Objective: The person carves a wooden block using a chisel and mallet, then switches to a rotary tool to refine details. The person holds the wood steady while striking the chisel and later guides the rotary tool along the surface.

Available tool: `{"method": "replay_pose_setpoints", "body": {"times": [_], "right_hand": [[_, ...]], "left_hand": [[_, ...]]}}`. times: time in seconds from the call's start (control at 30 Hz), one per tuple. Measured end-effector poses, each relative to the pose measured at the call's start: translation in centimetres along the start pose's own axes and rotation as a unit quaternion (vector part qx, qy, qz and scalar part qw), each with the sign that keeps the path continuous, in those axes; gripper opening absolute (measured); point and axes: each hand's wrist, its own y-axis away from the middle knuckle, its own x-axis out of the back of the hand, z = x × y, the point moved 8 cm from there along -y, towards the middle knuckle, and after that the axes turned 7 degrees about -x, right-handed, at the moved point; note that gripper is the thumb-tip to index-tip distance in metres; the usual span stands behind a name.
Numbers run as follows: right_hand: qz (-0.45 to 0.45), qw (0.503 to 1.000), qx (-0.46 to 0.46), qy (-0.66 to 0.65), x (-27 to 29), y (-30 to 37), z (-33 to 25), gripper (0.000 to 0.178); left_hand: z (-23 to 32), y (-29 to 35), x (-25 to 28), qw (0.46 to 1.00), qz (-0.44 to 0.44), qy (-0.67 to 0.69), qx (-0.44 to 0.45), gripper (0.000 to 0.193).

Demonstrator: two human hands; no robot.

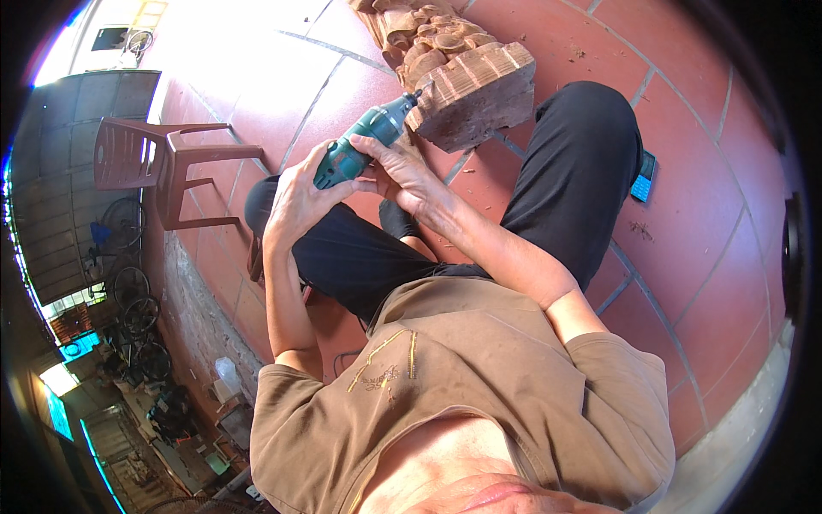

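A teal handheld rotary grinder (375, 128) with a grey nose is held over my lap, tilted so its tip points up and right. My left hand (298, 199) wraps round its rear end from the left. From the right, my right hand (406, 176) grips the body, with the thumb lying along its side. Just past the tool's tip lies a carved wooden sculpture (467, 81) on the floor, its flat, blocky base turned toward me. Whether the tip touches the wood, I cannot tell.
A brown plastic chair (193, 158) stands at the left. On the red tiled floor (685, 257), a blue mobile phone (644, 177) lies beside my right knee, with wood shavings (640, 231) nearby. Several bicycles (133, 287) lean along the far left wall.
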Motion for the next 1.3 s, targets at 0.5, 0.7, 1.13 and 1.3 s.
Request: {"method": "replay_pose_setpoints", "body": {"times": [0.5, 0.7, 1.13, 1.3], "right_hand": [[0.015, 1.000, 0.003, -0.008, -0.2, 1.8, 0.9, 0.028], [0.018, 1.000, 0.001, -0.013, 0.0, 2.0, 1.4, 0.026], [0.041, 0.999, -0.009, -0.010, 0.3, 2.4, 1.9, 0.024], [0.037, 0.999, -0.005, -0.011, 0.1, 2.4, 1.8, 0.023]], "left_hand": [[-0.3, 0.9, -0.4, 1.000, -0.025, -0.001, -0.002, 0.062], [-0.4, 1.1, -0.6, 0.999, -0.032, 0.008, 0.002, 0.063], [-0.1, 1.2, -0.7, 0.999, -0.043, 0.020, -0.005, 0.062], [-0.5, 1.2, -0.8, 0.999, -0.047, 0.026, 0.005, 0.062]]}}
